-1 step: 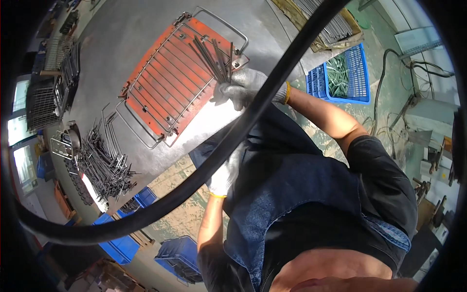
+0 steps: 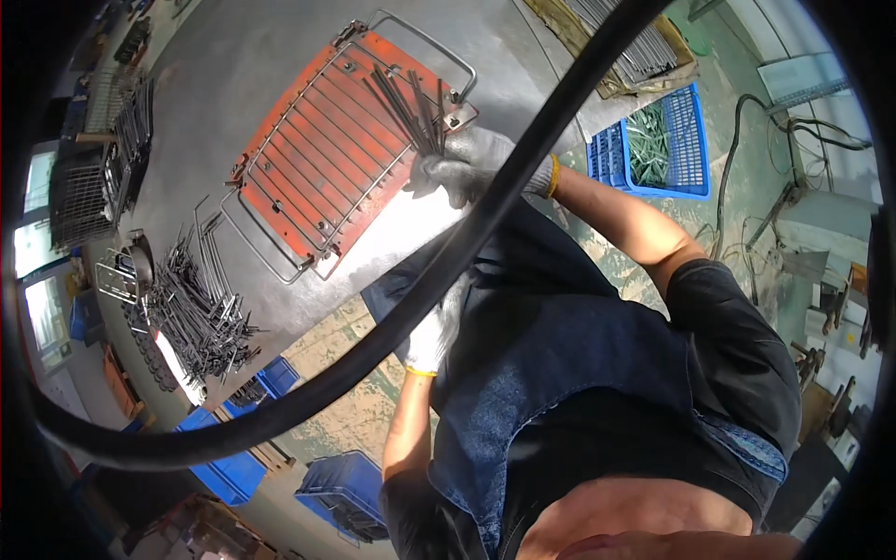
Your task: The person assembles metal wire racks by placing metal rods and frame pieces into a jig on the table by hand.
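My right hand [image 2: 457, 173], in a pale work glove, is closed round a bundle of thin metal rods [image 2: 411, 105]. Their free ends fan out over the near right corner of a red plate [image 2: 299, 121]. Across that plate lie several parallel wires [image 2: 322, 140], with a bent wire loop [image 2: 439, 45] sticking out at the far end and another at the left end. Lower down, beside my apron, is my gloved left hand [image 2: 435, 338]; a thick black cable and the dark cloth hide its fingers.
The grey metal table [image 2: 201, 121] carries a heap of short rods [image 2: 201, 303] at its left. Blue crates [image 2: 345, 495] stand below it. A blue basket [image 2: 691, 140] of green strips is at right, near a box of rods [image 2: 644, 51]. The black cable [image 2: 373, 350] crosses the view.
The free ends of the rods in my right hand have shifted very slightly left. Otherwise both hands look the same.
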`<state>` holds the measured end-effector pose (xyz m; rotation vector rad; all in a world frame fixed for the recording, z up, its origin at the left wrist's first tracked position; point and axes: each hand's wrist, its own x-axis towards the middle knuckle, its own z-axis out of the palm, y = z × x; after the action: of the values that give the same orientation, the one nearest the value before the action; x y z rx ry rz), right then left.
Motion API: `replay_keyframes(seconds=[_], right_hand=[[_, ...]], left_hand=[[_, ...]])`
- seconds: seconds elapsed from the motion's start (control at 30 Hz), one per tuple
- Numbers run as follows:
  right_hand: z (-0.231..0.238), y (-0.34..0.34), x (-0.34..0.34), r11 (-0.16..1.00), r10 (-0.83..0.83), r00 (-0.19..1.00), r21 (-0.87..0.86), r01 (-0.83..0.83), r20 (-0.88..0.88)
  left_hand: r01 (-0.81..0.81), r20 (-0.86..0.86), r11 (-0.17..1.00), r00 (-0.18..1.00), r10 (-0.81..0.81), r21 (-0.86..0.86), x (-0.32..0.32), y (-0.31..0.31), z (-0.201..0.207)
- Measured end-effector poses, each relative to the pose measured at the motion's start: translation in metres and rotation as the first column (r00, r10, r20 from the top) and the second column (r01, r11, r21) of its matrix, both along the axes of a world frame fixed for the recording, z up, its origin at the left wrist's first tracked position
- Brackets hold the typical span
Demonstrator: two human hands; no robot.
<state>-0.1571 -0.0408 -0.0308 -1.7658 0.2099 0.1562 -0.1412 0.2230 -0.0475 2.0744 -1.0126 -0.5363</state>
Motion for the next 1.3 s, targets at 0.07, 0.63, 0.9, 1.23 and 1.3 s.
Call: replay_keyframes(seconds=[0.07,0.63,0.9,1.23,1.3], right_hand=[[0.003,-0.008,-0.005,0.997,0.048,0.998,-0.066,-0.046,0.04],[-0.023,-0.002,-0.027,0.967,-0.135,0.953,-0.173,0.186,0.27],[0.042,0.034,-0.036,0.988,-0.114,0.981,-0.086,0.129,0.16],[0.021,0.024,-0.026,0.957,-0.195,0.976,-0.2,0.21,0.094],[0.035,0.032,-0.027,0.898,-0.201,0.948,-0.342,0.278,0.245]], left_hand=[[-0.086,-0.237,0.996,0.967,0.09,0.027,-0.011,0.001,-0.019],[0.136,-0.04,0.93,0.991,-0.131,0.34,-0.049,0.024,-0.07],[0.248,-0.459,0.932,0.882,-0.104,0.265,-0.029,0.059,-0.031],[-0.211,-0.444,0.955,0.85,0.283,0.207,-0.065,0.08,-0.006],[-0.061,0.015,0.95,0.998,0.059,0.307,-0.059,0.072,-0.033]])
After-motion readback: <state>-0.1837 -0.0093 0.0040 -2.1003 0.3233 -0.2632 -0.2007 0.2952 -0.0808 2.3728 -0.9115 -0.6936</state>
